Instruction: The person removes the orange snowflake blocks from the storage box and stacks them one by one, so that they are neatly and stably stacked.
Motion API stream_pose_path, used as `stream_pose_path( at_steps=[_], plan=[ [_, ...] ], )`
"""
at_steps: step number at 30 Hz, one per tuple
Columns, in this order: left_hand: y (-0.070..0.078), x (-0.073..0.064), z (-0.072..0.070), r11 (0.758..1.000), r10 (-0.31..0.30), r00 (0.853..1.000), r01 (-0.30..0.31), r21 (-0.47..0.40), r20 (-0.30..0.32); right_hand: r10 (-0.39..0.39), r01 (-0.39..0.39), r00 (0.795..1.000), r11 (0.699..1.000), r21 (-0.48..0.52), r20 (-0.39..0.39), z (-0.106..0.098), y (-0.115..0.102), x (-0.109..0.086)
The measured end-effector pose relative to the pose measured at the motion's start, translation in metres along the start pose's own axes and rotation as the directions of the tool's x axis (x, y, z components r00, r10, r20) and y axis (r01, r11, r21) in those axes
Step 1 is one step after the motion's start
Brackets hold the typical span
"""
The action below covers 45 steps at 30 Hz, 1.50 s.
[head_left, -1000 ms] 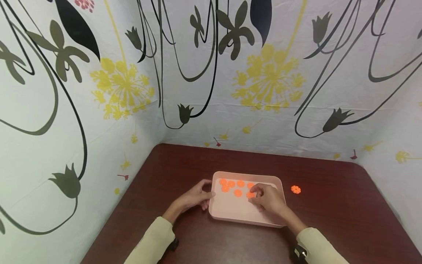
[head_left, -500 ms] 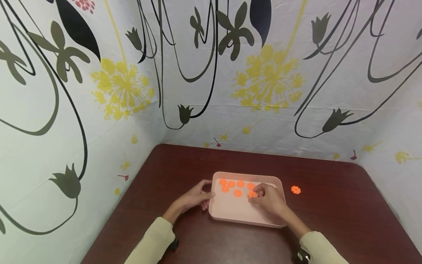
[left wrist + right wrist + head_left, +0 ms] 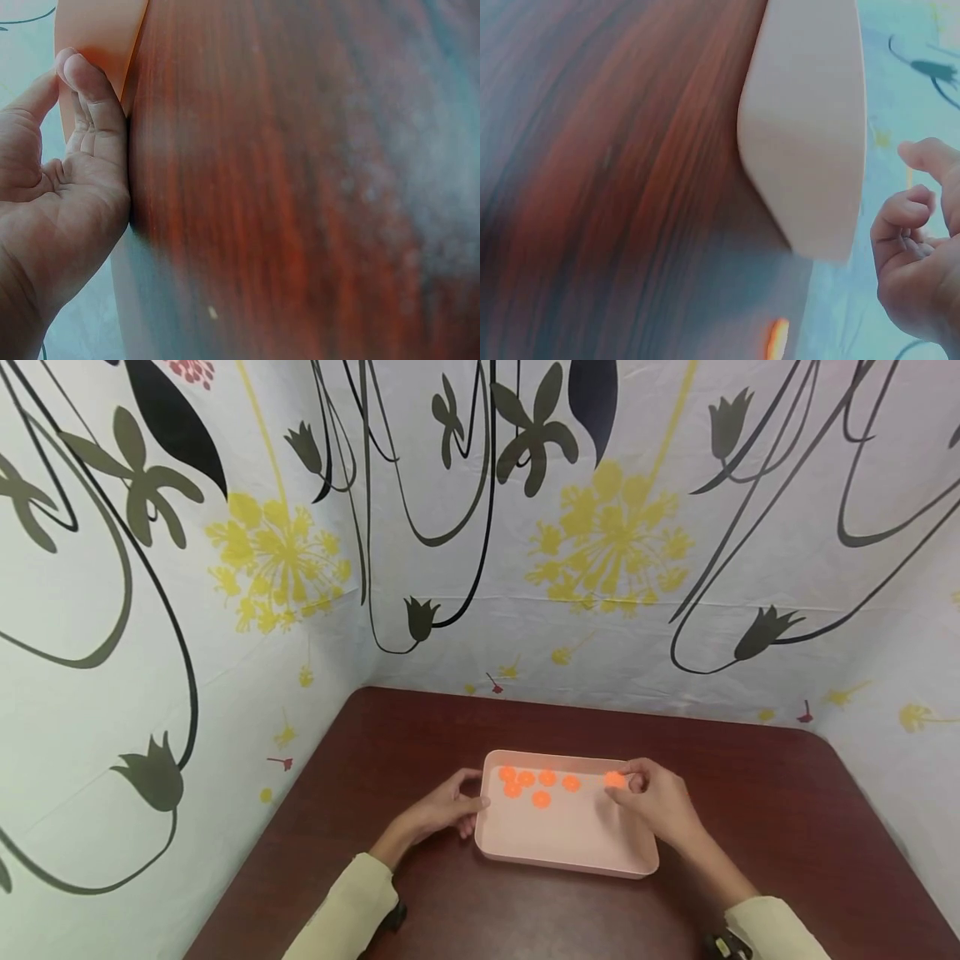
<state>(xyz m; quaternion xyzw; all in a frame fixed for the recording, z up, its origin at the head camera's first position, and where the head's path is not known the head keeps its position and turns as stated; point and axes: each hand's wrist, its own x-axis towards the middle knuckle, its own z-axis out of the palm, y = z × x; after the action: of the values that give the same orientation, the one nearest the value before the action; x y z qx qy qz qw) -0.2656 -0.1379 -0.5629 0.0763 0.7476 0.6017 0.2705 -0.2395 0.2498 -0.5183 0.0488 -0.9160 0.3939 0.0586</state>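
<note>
A shallow pale pink tray (image 3: 566, 843) lies on the table, with several flat orange flower-shaped discs (image 3: 541, 799) grouped toward its back left. My left hand (image 3: 447, 804) grips the tray's left end, thumb on the rim and fingers against the outer wall; in the left wrist view the tray wall (image 3: 105, 34) rises beyond the fingertips. Over the tray's right end, my right hand (image 3: 660, 802) pinches one orange disc (image 3: 615, 779) between thumb and fingers. In the right wrist view that hand (image 3: 922, 247) is partly cut off, and the pinched disc is out of sight.
Another orange disc (image 3: 778, 340) lies on the table right of the tray, hidden behind my right hand in the head view. The dark red-brown wooden table (image 3: 420, 727) has rounded far corners. Patterned white cloth (image 3: 465, 568) hangs around its back and sides.
My right hand has lifted an orange disc from the middle of the tray and carried it right, to the tray's right end. The left hand has stayed at the left rim.
</note>
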Motion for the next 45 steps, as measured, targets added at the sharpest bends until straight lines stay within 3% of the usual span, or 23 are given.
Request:
stream_pose_path(
  at_steps=[4, 12, 23, 34, 45],
  plan=[
    [0.001, 0.0, -0.001, 1.0, -0.007, 1.0, 0.007, -0.001, -0.001, -0.011, 0.009, 0.999, 0.999, -0.036, -0.05, -0.013, 0.015, 0.0],
    [0.002, 0.0, -0.001, 1.0, 0.0, 1.0, 0.0, -0.011, 0.014, 0.051, -0.062, 0.992, 0.993, -0.101, -0.111, -0.028, 0.05, 0.0],
    [-0.002, 0.003, 0.0, 1.0, -0.007, 1.0, 0.007, -0.002, 0.01, 0.147, -0.158, 0.986, 0.974, -0.162, -0.075, -0.039, 0.085, 0.001],
    [0.001, 0.001, 0.0, 1.0, -0.015, 1.0, 0.016, 0.004, -0.003, 0.155, -0.159, 0.987, 0.972, -0.175, -0.037, -0.043, 0.099, 0.007],
    [0.004, 0.001, 0.0, 1.0, -0.015, 1.0, 0.015, 0.006, 0.015, 0.171, -0.172, 0.985, 0.971, -0.167, -0.023, -0.041, 0.098, 0.005]
  ],
)
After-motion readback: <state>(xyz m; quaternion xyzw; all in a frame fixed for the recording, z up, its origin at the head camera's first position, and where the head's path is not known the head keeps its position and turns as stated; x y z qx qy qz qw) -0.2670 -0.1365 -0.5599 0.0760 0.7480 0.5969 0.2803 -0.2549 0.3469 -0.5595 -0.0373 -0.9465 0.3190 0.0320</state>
